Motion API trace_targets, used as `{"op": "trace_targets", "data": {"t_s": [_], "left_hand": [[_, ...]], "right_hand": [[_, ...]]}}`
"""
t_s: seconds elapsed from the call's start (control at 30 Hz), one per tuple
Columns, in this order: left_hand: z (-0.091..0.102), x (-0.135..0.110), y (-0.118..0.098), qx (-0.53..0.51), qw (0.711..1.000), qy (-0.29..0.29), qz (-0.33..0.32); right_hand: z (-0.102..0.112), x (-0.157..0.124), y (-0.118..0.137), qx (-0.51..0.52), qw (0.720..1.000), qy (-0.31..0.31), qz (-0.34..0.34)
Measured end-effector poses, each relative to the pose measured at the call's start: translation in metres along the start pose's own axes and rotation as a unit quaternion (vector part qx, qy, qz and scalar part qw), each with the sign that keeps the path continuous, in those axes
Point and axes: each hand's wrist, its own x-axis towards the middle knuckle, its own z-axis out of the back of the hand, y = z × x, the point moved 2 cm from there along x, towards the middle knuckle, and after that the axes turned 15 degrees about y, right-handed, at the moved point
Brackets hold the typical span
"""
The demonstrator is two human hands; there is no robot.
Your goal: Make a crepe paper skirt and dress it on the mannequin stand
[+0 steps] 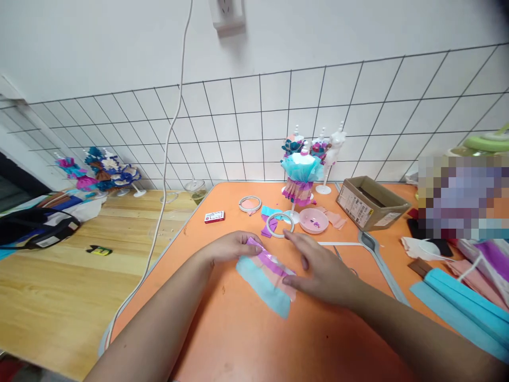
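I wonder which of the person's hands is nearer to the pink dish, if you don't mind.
Right. The right hand is close in front of the pink dish; the left hand is farther off, to the dish's front left, pinching the layered strip.

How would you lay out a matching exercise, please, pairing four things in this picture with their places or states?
Things
1. Layered blue, peach and purple tissue-like strip
2. Open brown cardboard box
3. Shallow round pink dish
4. Small flat red-and-white box

Places or states
A. Holding small purple bits
B. Toward the left edge of the smooth orange tabletop
C. Between the left hand and the right hand
D. At the tabletop's right-hand back part, toward the white tiled wall

Right pairs: 1-C, 2-D, 3-A, 4-B.
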Motion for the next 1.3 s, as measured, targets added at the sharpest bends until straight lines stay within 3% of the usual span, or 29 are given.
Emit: {"op": "trace_targets", "data": {"t_s": [0.13,0.27,0.5,0.83,1.3], "left_hand": [[-0.007,0.011,0.005,0.023,0.999,0.011,0.022],[0.004,0.015,0.021,-0.005,0.999,-0.018,0.047],[0.011,0.014,0.03,-0.061,0.995,-0.032,0.073],[0.016,0.012,0.034,-0.102,0.993,-0.027,0.06],[0.029,0.006,0.038,-0.152,0.986,-0.025,0.061]], "right_hand": [[-0.016,0.012,0.019,0.02,0.999,-0.029,0.038],[-0.025,0.013,0.005,0.027,0.998,-0.012,0.061],[-0.036,-0.024,-0.021,-0.06,0.995,0.03,0.067],[-0.03,-0.031,-0.03,0.012,0.997,0.017,0.076],[-0.008,-0.043,-0.059,0.182,0.981,0.007,-0.07]]}}
